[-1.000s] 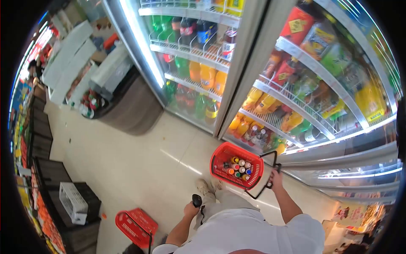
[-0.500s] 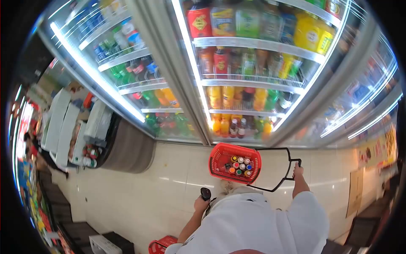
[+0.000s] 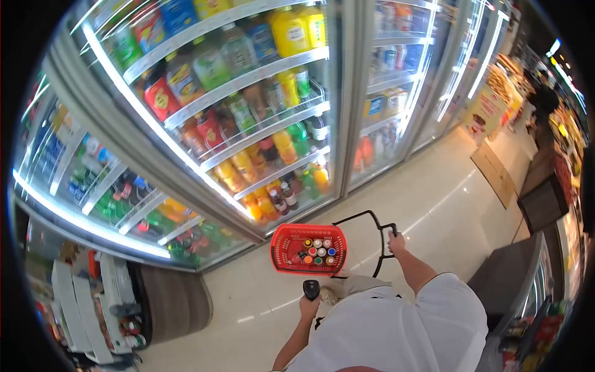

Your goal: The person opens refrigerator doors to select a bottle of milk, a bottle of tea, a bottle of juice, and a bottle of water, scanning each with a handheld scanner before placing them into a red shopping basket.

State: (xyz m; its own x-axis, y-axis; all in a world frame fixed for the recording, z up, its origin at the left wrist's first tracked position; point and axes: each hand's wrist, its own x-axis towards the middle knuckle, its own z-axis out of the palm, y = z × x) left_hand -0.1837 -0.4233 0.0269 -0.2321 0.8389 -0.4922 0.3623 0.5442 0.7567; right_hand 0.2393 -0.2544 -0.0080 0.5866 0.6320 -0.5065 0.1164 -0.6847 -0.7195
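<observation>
My left hand (image 3: pixel 309 307) is wrapped round a black handheld scanner (image 3: pixel 311 287), its rounded head pointing up in front of my white shirt. My right hand (image 3: pixel 397 243) is closed on the black pull handle (image 3: pixel 382 238) of a red shopping basket (image 3: pixel 278 250). The basket rests on the floor close to the cooler doors. Inside it, several bottles (image 3: pixel 320 252) with caps of different colours stand grouped toward the right side.
Glass-door drink coolers (image 3: pixel 347 124) line the wall ahead, their shelves full of bottles. A rounded brown counter (image 3: pixel 176 304) stands on the left. Flattened cardboard (image 3: pixel 493 173) lies on the floor at the right, near a dark display stand (image 3: pixel 508 273).
My view has turned to the right, so the coolers appear tilted and shifted left. Both hands keep their holds, and the basket now sits further left in view.
</observation>
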